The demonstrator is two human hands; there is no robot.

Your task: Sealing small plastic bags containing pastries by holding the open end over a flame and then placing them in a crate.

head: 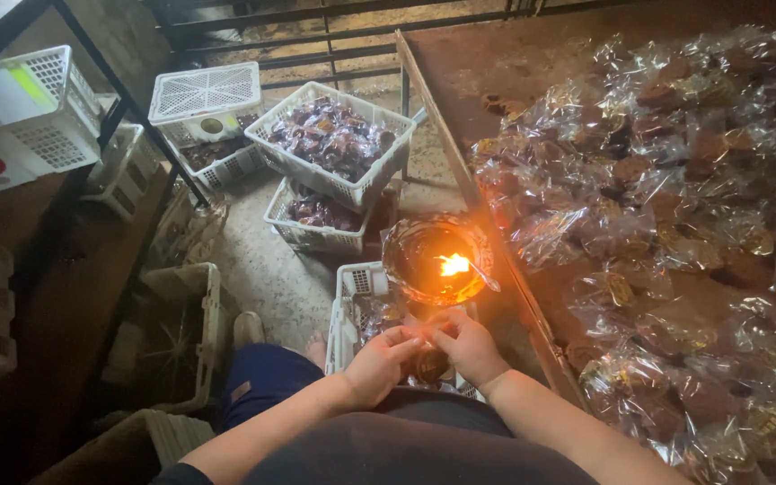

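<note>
My left hand (377, 362) and my right hand (467, 346) meet over my lap, both pinching the edge of a small clear plastic packet (427, 361) with something dark brown inside. Just beyond my fingertips, a small flame (454, 264) burns in a round dish (433, 260). The packet's top edge points toward that flame. Under my hands stands a white plastic basket (352, 305) with more packets in it.
A rusty metal table (514, 63) on the right is heaped with several clear packets of brown pieces (675, 207). Ahead on the concrete floor stand stacked white baskets (330, 135) full of packets. More white crates (29, 108) sit at left by a black frame.
</note>
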